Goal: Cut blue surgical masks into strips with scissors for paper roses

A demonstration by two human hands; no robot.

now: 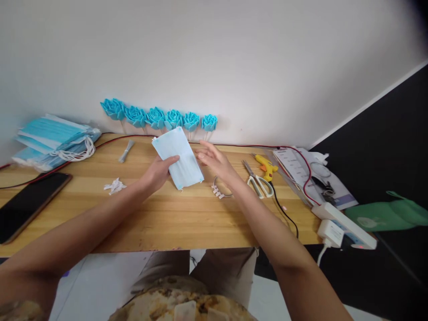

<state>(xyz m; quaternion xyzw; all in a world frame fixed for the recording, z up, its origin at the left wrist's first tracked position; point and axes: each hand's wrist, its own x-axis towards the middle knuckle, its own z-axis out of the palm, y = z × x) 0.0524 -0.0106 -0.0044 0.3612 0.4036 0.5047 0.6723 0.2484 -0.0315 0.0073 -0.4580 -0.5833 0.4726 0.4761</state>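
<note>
My left hand (pixel 161 171) grips a light blue face mask (pixel 183 162) by its left edge, thumb on top. The mask is tilted above the table, and no ear loops show on it. Close to its right edge is my right hand (pixel 216 160), fingers apart and slightly curled; it seems to hold nothing. Under my right wrist lies a ring with small pinkish pieces on it, perhaps a roll of tape (pixel 218 191). Behind the mask, several blue flowers (pixel 155 117) on thin stems lean along the wall.
Scissors (pixel 257 180) and a yellow glue gun (pixel 265 167) lie right, near papers (pixel 294 167) and a power strip (pixel 347 227). Left are stacked masks (pixel 53 133), a phone (pixel 31 203), white scraps (pixel 114 186) and a bundle of thin strips (pixel 126 151). A red-black cable (pixel 247 145) runs along the back.
</note>
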